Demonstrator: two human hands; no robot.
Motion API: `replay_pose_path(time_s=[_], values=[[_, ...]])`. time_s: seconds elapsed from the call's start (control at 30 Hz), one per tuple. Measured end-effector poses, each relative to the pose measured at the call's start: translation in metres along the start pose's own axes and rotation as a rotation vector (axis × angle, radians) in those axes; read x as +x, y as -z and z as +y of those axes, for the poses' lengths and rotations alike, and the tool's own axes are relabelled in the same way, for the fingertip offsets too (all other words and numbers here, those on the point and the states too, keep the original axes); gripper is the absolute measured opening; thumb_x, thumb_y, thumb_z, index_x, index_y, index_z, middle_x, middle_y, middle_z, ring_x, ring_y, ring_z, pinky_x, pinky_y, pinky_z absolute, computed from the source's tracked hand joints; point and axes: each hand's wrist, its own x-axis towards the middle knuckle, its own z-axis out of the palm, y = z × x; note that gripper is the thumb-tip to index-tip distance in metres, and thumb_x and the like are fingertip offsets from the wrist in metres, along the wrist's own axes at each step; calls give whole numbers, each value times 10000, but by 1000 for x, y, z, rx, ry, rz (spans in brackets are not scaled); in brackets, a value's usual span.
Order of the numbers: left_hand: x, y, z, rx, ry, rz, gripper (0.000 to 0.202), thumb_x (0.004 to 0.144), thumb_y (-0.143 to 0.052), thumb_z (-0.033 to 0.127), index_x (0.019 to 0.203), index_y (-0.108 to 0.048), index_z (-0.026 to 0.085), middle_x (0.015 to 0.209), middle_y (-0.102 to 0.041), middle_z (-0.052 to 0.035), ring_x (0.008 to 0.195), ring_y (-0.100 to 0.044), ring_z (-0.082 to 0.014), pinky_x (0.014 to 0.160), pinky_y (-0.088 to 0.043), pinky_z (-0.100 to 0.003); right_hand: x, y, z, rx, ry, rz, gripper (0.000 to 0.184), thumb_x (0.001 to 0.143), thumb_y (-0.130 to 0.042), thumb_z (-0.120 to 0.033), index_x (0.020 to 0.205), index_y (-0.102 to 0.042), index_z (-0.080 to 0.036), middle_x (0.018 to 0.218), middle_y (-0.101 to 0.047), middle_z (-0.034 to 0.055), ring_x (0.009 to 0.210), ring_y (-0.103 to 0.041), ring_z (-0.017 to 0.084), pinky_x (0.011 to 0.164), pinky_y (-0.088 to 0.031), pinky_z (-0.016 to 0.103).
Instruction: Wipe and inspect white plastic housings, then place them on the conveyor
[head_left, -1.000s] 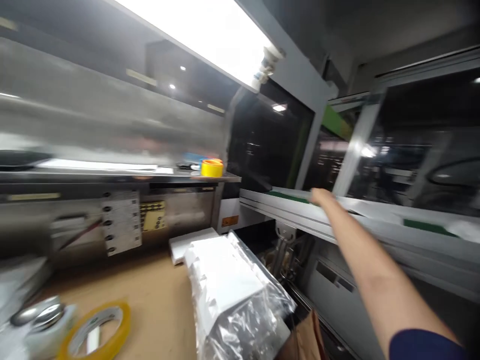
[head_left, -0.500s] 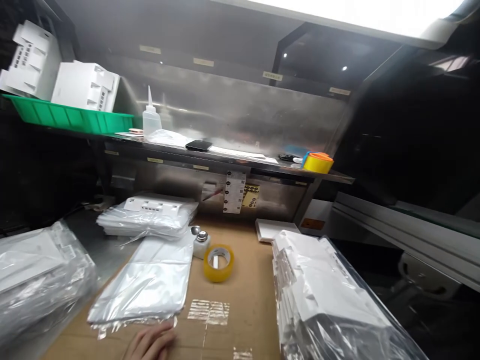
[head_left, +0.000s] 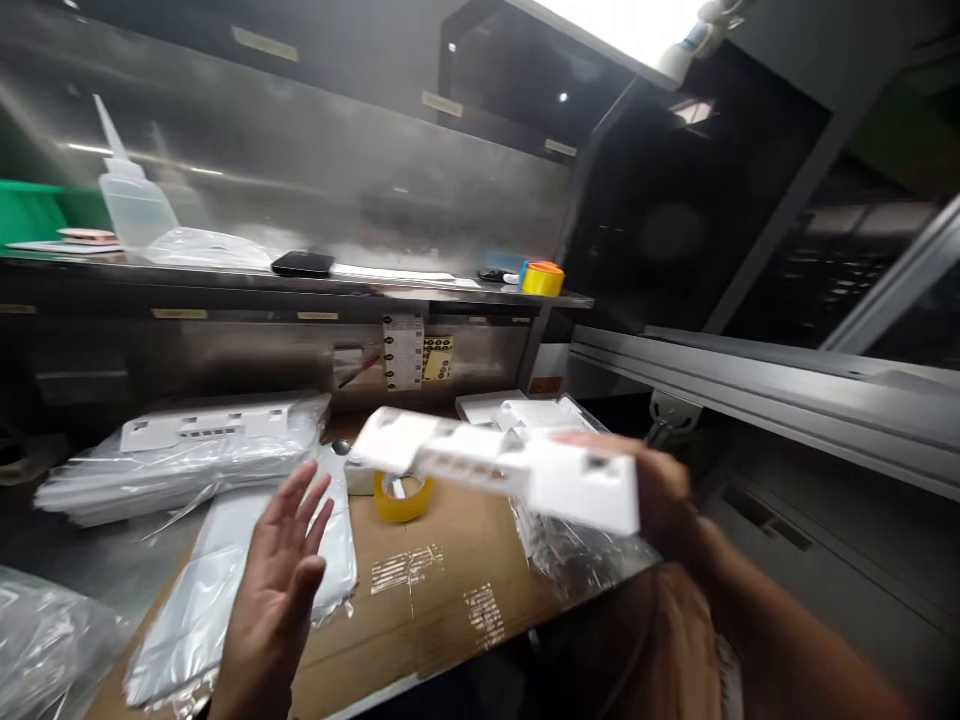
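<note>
A white slotted panel [head_left: 495, 460], blurred by motion, is held up over the cardboard-covered bench [head_left: 450, 575]. My right hand [head_left: 660, 490] grips its right end. With fingers spread and nothing in it, my left hand [head_left: 281, 580] is raised beside the panel's left end. Under and behind that hand lies a stack of clear plastic bags [head_left: 195, 610]. A roll of yellow tape [head_left: 403, 503] sits below the panel, partly covered by it. More white pieces in plastic [head_left: 562, 545] lie at the right, largely hidden behind the panel and my right hand.
Bagged white panels [head_left: 202, 450] are piled at the back left. Crumpled plastic [head_left: 52, 640] fills the lower left. On the shelf stand a squeeze bottle [head_left: 135, 200], a black flat object [head_left: 302, 264] and a yellow-orange roll [head_left: 541, 279]. A metal rail [head_left: 750, 375] runs along the right.
The view has swung right. My right hand has come into view holding a white panel. My left hand has risen from the bench edge and opened.
</note>
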Motion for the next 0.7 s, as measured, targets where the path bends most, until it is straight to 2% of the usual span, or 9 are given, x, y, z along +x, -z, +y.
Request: replay_pose_path(time_s=[0.07,0.13,0.2,0.27,0.37,0.43,0.5,0.57,0.7], values=[[2,7,19,-94,31,8,814,834,-729,649,1530,-451,333,1641,-344,-49,1512,-315,-294,1247,-302,-372,-9,-57,-11,148,95,-176,359,985,-532,-172,1325,-607,-260,1223,-729,86,1106,-724,213,928,-623,338],[-4,29,24,-85,62,61,764,832,-694,682,1475,-511,313,1597,-422,-68,1480,-382,-278,1199,-362,-307,-14,-109,-18,290,146,-229,459,993,-506,-126,1420,-510,-294,1307,-692,67,1212,-676,206,1022,-592,381],[-15,58,22,-22,61,112,717,840,-697,663,1428,-552,278,1541,-493,-97,1450,-429,-273,1143,-419,-270,-18,-149,-24,397,138,-238,474,994,-496,-97,1420,-503,-302,1324,-680,65,1266,-642,203,1081,-556,411],[-28,84,20,45,31,130,798,788,-770,645,1454,-534,275,1574,-452,-93,1472,-394,-274,1129,-427,-256,-20,-175,-30,466,99,-237,464,989,-490,-73,1396,-527,-295,1315,-681,70,1273,-636,202,1092,-546,414],[-44,107,25,154,-49,167,893,728,-868,566,1500,-487,326,1642,-343,-50,1502,-339,-278,1160,-402,-281,-23,-200,-38,541,56,-244,474,979,-491,-50,1381,-542,-296,1323,-676,62,1273,-636,201,1102,-539,412],[-49,114,31,193,-71,207,868,749,-894,446,1505,-482,337,1639,-348,-44,1500,-345,-274,1172,-389,-292,-24,-214,-43,581,41,-252,477,973,-509,-57,1377,-551,-307,1341,-667,54,1285,-627,209,1118,-526,424],[-51,117,37,199,-50,249,873,740,-913,322,1503,-488,335,1630,-365,-43,1496,-350,-274,1171,-388,-300,-25,-225,-47,606,31,-253,482,972,-528,-77,1387,-545,-321,1358,-658,48,1297,-618,217,1124,-521,435],[-53,119,40,172,-35,305,934,673,-949,257,1493,-507,329,1618,-386,-47,1491,-355,-291,1184,-371,-336,-26,-231,-50,620,22,-246,479,979,-523,-90,1394,-536,-329,1368,-652,45,1300,-616,218,1118,-524,441],[-56,117,38,153,-39,355,963,623,-963,191,1477,-534,310,1546,-483,-70,1480,-367,-322,1241,-239,-493,-26,-232,-55,579,-30,-226,448,979,-522,-82,1353,-557,-324,1346,-664,32,1303,-614,200,1105,-531,406]])
